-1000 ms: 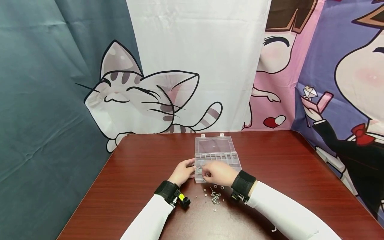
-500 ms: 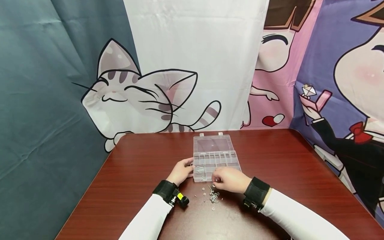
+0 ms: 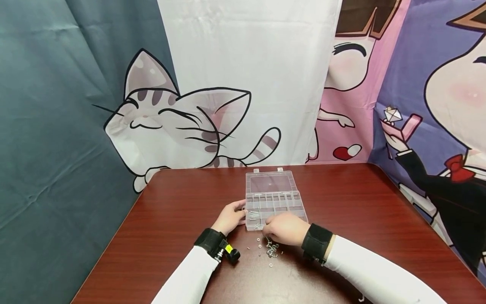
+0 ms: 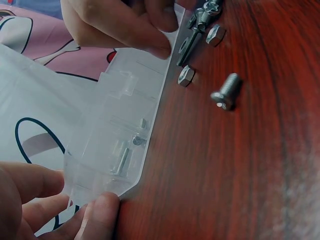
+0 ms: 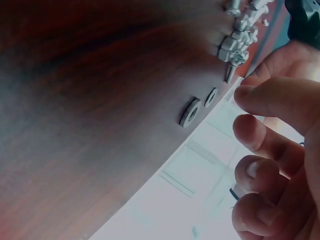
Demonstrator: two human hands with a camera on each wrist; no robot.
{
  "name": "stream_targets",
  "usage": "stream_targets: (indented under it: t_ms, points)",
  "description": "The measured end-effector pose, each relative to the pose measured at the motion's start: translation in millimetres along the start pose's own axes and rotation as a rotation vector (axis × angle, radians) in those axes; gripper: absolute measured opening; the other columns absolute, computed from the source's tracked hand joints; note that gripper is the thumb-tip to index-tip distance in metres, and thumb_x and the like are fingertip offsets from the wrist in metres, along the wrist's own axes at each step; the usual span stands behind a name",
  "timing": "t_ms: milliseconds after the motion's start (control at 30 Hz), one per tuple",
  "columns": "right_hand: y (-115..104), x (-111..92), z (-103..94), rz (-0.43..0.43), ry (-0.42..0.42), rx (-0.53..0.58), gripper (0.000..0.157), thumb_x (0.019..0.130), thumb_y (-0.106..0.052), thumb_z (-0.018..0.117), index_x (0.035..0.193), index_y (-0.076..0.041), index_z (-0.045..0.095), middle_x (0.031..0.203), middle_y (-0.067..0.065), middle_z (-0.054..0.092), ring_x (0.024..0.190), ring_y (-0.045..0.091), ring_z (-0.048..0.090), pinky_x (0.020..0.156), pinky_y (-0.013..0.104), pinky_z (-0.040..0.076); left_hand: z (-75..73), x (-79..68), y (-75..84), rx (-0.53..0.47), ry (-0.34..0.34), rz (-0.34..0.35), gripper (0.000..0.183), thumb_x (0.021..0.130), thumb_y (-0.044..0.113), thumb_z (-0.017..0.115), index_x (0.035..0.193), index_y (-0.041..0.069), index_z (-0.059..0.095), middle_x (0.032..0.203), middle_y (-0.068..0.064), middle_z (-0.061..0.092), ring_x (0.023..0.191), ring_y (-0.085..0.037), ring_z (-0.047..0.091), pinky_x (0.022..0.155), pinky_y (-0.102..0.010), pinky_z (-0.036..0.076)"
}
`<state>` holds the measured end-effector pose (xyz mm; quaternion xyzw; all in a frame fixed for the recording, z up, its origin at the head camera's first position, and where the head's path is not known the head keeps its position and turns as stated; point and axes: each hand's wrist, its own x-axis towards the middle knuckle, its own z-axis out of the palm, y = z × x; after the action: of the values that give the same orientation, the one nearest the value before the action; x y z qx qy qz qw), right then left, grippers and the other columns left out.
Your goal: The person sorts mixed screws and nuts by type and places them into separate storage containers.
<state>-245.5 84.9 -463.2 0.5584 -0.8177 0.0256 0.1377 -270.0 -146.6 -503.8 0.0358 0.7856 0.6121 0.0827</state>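
Observation:
A clear plastic compartment box (image 3: 271,202) lies with its lid folded back on the brown table. My left hand (image 3: 229,217) grips its left end, thumb (image 4: 102,212) at the front corner and fingers along the side. Several screws (image 3: 253,215) lie in the left compartments. My right hand (image 3: 285,228) overlaps the front edge of the box, close over a small pile of screws and nuts (image 3: 271,249). In the right wrist view its thumb and forefinger are apart with nothing between them. Two washers (image 5: 190,112) lie on the table near those fingertips.
Loose nuts (image 4: 186,76) and a short screw (image 4: 228,91) lie in front of the box. Another small ring (image 3: 271,265) is nearest the person. Patterned cloth (image 3: 247,84) hangs behind the table (image 3: 182,185).
My right hand has come off the left compartments, back towards the front edge of the box, then slightly left near the pile. My left hand stays on the box.

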Motion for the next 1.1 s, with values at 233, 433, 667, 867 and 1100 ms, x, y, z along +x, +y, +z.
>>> stream_targets:
  t_ms: [233,433,667,867,1100]
  points:
    - [1,3,6.1,0.006,-0.051,-0.046,0.013,0.080,-0.018,0.078,0.073,-0.025,0.069,0.067,-0.010,0.052,0.055,0.009,0.054,0.045,0.025,0.042,-1.2,1.3,2.2,-0.003,-0.004,0.005,0.047,0.101,0.005,0.054,0.146,-0.002,0.045,0.143,-0.024,0.050,0.117,-0.032,0.060,0.083,-0.036,0.059]
    - [3,4,12.0,0.013,-0.062,-0.063,0.014,0.079,-0.022,0.079,0.072,-0.026,0.068,0.066,-0.011,0.052,0.055,0.008,0.054,0.045,0.025,0.041,-1.4,0.6,2.7,-0.003,-0.005,0.004,0.047,0.101,0.005,0.054,0.146,-0.002,0.045,0.143,-0.024,0.050,0.115,-0.032,0.061,0.083,-0.036,0.059]
    - [1,6,12.7,0.011,-0.045,-0.119,0.020,0.078,-0.023,0.078,0.066,-0.023,0.062,0.063,-0.010,0.053,0.051,0.010,0.052,0.043,0.027,0.041,-0.7,-1.7,3.2,-0.019,-0.011,0.016,0.047,0.101,0.005,0.054,0.146,-0.004,0.044,0.143,-0.027,0.049,0.118,-0.036,0.059,0.083,-0.037,0.059]
    - [-2,8,12.9,0.031,-0.065,-0.138,0.022,0.078,-0.022,0.077,0.065,-0.022,0.059,0.061,-0.010,0.052,0.049,0.010,0.050,0.043,0.027,0.042,0.8,-16.3,25.4,-0.015,-0.018,0.026,0.047,0.100,0.000,0.050,0.145,-0.010,0.041,0.142,-0.032,0.046,0.119,-0.042,0.057,0.085,-0.040,0.059]
    - [-1,9,15.6,0.053,-0.071,-0.120,0.023,0.076,-0.022,0.077,0.065,-0.023,0.057,0.058,-0.011,0.050,0.048,0.008,0.048,0.043,0.027,0.042,1.3,-24.7,34.8,0.002,-0.020,0.047,0.046,0.100,0.000,0.051,0.143,-0.014,0.040,0.140,-0.035,0.046,0.118,-0.043,0.058,0.084,-0.040,0.059]
